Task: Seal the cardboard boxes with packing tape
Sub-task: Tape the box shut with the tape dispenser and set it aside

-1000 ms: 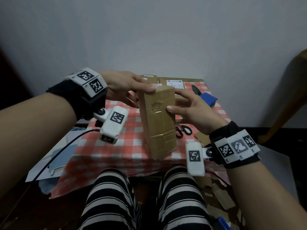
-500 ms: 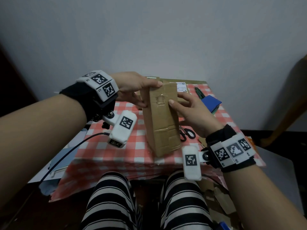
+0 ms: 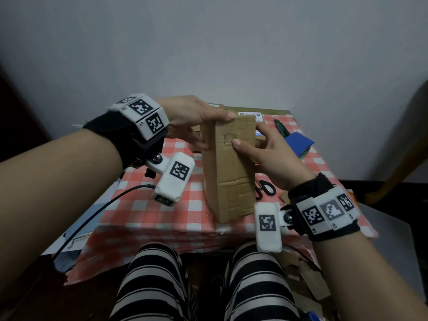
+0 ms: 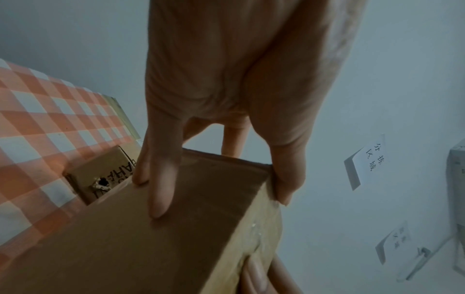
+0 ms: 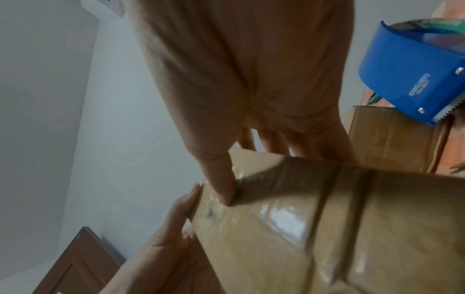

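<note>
A tall cardboard box stands on end on the checked tablecloth, its upper end clasped between both hands. The right hand presses its thumb on the glossy taped face, fingers behind; the left hand pinches the top corner. Beyond lies a blue tape dispenser.

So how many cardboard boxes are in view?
3. The upright box is held by the left hand and right hand; a small box lies behind-left; a back box lies by the dispenser. Others may be hidden.
</note>
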